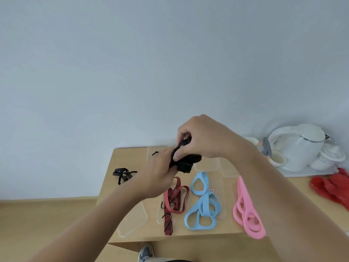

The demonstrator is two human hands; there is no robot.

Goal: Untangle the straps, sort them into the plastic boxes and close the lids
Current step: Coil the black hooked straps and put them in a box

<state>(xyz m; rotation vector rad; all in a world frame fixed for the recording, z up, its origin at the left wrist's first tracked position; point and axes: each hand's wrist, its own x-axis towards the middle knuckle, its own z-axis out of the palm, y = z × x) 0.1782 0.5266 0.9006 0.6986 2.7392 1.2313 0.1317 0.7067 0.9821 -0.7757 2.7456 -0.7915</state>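
1. Your left hand (160, 167) and right hand (204, 138) both grip the tangled black webbing strap bundle (187, 160), with fingers curled round it.
2. The bundle sits between your hands, raised above the light wooden table (128, 157).
3. Under it lie a red-and-black striped elastic strap (175, 201), a light blue looped strap (202, 203) and a pink looped strap (247, 210).
4. A smaller black strap tangle (122, 173) lies well to the left of your left hand.
5. A clear plastic piece (132, 222) lies by your left forearm; you cannot tell whether it is a box or a lid.

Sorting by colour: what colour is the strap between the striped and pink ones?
The strap is light blue; head view.
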